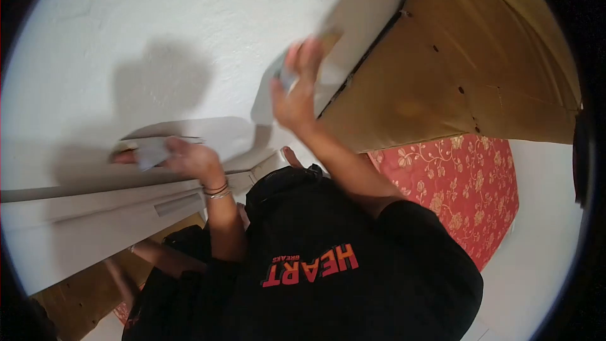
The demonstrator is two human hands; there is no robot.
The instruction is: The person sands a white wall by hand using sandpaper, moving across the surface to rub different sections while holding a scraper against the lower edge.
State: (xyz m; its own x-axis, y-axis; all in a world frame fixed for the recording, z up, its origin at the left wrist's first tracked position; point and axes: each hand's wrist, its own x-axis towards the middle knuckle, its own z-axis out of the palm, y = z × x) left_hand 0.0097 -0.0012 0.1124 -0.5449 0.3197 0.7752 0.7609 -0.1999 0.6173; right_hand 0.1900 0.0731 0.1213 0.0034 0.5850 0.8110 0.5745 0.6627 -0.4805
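My left hand [191,159], with bracelets at the wrist, is closed on a flat grey piece [151,153] close to the white wall [177,19]. A reddish-brown tip shows beyond that piece. Higher up and to the right, my right hand [297,98] is raised by the wall, blurred by motion. Between its thumb and fingers shows a small light grey piece [288,79], partly hidden. A tan shape [330,39], too blurred to identify, appears just behind its fingertips.
A brown padded panel [410,82] with dark button spots meets the wall at the right. Below it lies a red floral fabric surface [442,183]. At the lower left, a white ledge [82,227] borders a mirror-like surface [76,293] reflecting an arm. A bare foot shows near the centre.
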